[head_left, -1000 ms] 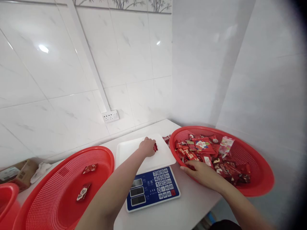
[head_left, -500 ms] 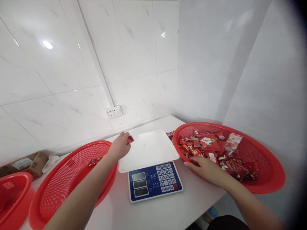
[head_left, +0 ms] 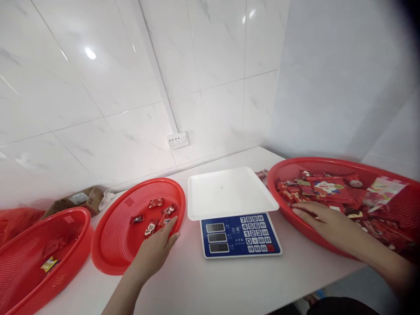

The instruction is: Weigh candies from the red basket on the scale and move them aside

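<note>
My left hand reaches over the near right side of the middle red basket, thumb and fingers apart. Close to its fingertips is a small red-and-white wrapped packet, which looks loose; the hand partly hides that spot. Several other small wrapped packets lie on this basket's floor. At the right, my right hand lies over the near left rim of a large red basket. Its fingers are stretched over a pile of red wrapped packets, and nothing shows in its grip.
Between the baskets stands a scale with a bare white pan. Another red basket with a few packets is at far left. Behind are a cardboard box and a wall socket. Packets lie behind the pan.
My left hand has moved from beside the pan's left edge, where it held a red packet, down to the middle basket. The view has turned left. My right hand stays at the large basket.
</note>
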A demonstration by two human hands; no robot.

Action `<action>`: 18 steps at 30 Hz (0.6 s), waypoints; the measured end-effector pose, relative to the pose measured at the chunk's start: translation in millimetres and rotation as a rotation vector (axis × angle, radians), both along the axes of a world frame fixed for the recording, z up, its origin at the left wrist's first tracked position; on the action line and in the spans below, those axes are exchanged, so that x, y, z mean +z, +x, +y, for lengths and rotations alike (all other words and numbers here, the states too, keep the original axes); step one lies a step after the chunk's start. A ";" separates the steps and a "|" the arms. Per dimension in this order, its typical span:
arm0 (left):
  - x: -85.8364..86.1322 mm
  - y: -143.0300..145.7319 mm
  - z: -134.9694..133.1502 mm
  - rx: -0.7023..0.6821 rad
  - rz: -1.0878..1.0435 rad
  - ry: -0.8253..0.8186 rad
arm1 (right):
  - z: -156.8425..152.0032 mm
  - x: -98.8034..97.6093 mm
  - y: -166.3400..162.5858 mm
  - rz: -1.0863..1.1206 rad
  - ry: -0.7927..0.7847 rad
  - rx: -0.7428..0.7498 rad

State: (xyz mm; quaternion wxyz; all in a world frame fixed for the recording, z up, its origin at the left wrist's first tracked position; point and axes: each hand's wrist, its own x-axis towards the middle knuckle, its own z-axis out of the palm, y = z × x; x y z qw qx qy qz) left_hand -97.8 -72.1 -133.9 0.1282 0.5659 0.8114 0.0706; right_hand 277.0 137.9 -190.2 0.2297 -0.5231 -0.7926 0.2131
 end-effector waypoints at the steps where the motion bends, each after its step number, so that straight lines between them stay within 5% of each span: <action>1: -3.0 -3.0 -5.8 0.029 0.006 -0.003 | 0.5 0.3 0.7 0.022 0.045 -0.015; 6: -12.6 -24.6 -21.8 0.136 0.076 0.136 | -6.9 27.8 -13.6 0.138 0.210 -0.019; 10: -5.6 -10.8 -11.0 0.174 0.078 0.370 | -13.1 55.6 -54.1 0.247 0.177 0.102; 14: 1.4 28.8 12.7 0.057 -0.055 0.527 | -12.8 63.4 -89.5 0.246 0.102 0.268; 18: -0.8 59.4 28.6 -0.115 -0.172 0.668 | -7.5 62.4 -77.0 0.074 0.151 0.207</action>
